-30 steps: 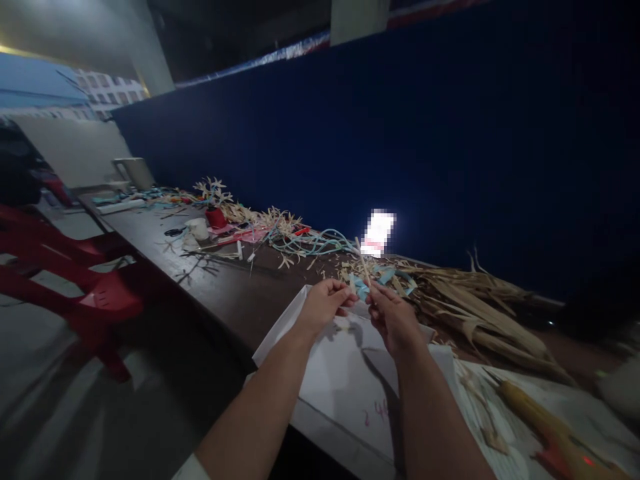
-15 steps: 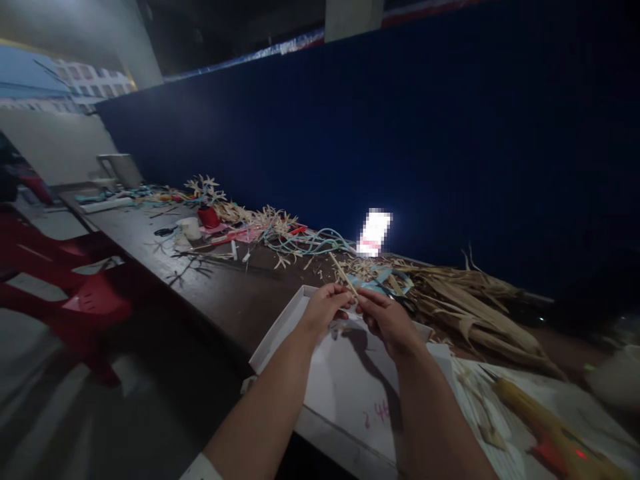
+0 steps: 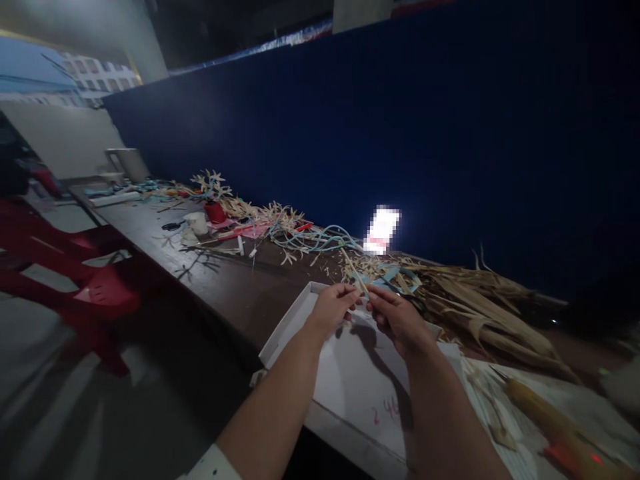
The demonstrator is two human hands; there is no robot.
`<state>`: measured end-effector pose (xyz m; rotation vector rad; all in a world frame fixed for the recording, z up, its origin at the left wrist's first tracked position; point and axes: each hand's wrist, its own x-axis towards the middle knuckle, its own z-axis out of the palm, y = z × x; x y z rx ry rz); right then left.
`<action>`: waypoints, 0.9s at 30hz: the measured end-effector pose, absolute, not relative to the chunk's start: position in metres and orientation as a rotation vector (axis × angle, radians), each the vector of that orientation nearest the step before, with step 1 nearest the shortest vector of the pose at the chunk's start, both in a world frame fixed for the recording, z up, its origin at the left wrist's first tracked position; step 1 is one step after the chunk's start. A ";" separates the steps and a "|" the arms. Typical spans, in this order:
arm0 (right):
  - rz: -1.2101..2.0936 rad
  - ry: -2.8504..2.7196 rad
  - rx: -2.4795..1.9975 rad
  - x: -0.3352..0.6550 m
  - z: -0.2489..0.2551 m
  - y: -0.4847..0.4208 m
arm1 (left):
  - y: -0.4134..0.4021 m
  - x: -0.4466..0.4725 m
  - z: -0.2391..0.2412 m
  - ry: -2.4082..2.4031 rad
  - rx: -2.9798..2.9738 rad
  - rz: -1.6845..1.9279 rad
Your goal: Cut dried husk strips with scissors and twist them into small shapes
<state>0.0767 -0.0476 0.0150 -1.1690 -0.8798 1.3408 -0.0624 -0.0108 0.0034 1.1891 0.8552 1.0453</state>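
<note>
A thin pale strip point(image 3: 354, 270), like dried husk or a thin stick, stands slanted up between my fingertips. My left hand point(image 3: 334, 308) pinches near its lower end, and my right hand point(image 3: 395, 312) pinches it from the other side. The fingertips of both hands nearly meet, so the strip's lowest part is hidden. Below them lies a shallow white cardboard box point(image 3: 287, 327) with pinkish handwritten figures. Both hands hover over its far part and cast a shadow into it.
Dried husks point(image 3: 500, 313) lie at the right, beyond a yellow glue gun point(image 3: 540, 410). A lit phone point(image 3: 383, 230) leans by the blue wall point(image 3: 300, 133). Along the table point(image 3: 225, 300) are pale husk flowers point(image 3: 285, 217), blue cords point(image 3: 335, 237) and red thread point(image 3: 215, 212). A red chair point(image 3: 105, 287) stands left.
The whole view has shifted slightly, with the scene now a little further right. Both hands keep their pinch on the strip, with hardly any change in pose.
</note>
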 end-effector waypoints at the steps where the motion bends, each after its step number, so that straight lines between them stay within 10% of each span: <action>1: 1.343 -0.895 -1.183 0.076 0.015 -0.048 | -0.010 -0.062 0.002 0.874 1.205 1.056; 20: 0.988 -1.199 -1.279 0.072 0.012 -0.043 | -0.006 -0.060 -0.002 0.975 1.484 1.159; 27: 0.350 -1.529 -1.404 0.064 0.010 -0.047 | -0.010 -0.058 0.003 1.121 1.610 1.293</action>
